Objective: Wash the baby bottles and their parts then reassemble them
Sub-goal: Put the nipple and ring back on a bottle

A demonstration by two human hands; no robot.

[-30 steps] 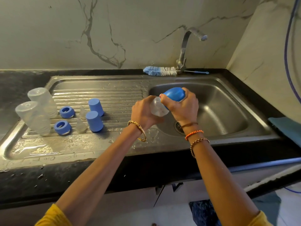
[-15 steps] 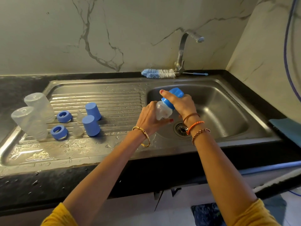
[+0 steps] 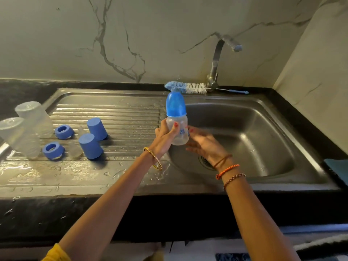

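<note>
Steel sink (image 3: 282, 117); capped clear bottle (image 3: 178, 132).

Left hand (image 3: 163, 136) in curled grip, right hand (image 3: 204, 145) relaxed

Wet drainboard (image 3: 113, 172) — bottle parts (image 3: 90, 146)

Dim warm light, glare on the wet drainboard (image 3: 56, 172), wide-angle bending at edges, slightly soft
</note>
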